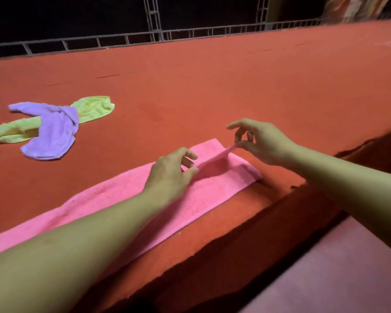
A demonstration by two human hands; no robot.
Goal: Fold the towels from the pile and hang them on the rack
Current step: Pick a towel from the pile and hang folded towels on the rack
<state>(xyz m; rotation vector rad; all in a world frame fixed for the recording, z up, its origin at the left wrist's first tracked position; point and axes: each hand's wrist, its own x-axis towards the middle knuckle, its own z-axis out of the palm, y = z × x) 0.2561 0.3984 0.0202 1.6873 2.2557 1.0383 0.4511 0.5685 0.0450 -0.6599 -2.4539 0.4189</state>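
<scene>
The pink towel (113,199) lies stretched in a long band along the near edge of the red table (212,86), and it serves here as the landmark for everything else. Both hands work at its far end: the left hand (169,175) pinches a raised strip of the cloth between thumb and fingers, and the right hand (261,141), just beyond that end, pinches the same strip by its corner, the other fingers spread loosely above. The strip is lifted clear of the layer beneath and pulled taut between the two pinches, which looks like the way to carry a short edge over for the next fold, or to square it before laying it down; I judge the fold to be in hand and not yet set. Keeping the towel close to the table edge lets both arms reach it without stretching. Well away to the left of the pink towel, further onto the table, sit the purple towel (52,132) and the yellow towel (93,108), crumpled, the purple one lying across the yellow; these look like what remains of the pile. Beyond the pink towel, along the far side of the table, runs a grey metal railing (145,37) with darkness behind it, possibly the rack, though I cannot tell. The table covering is a matte red sheet with a ragged near edge.
</scene>
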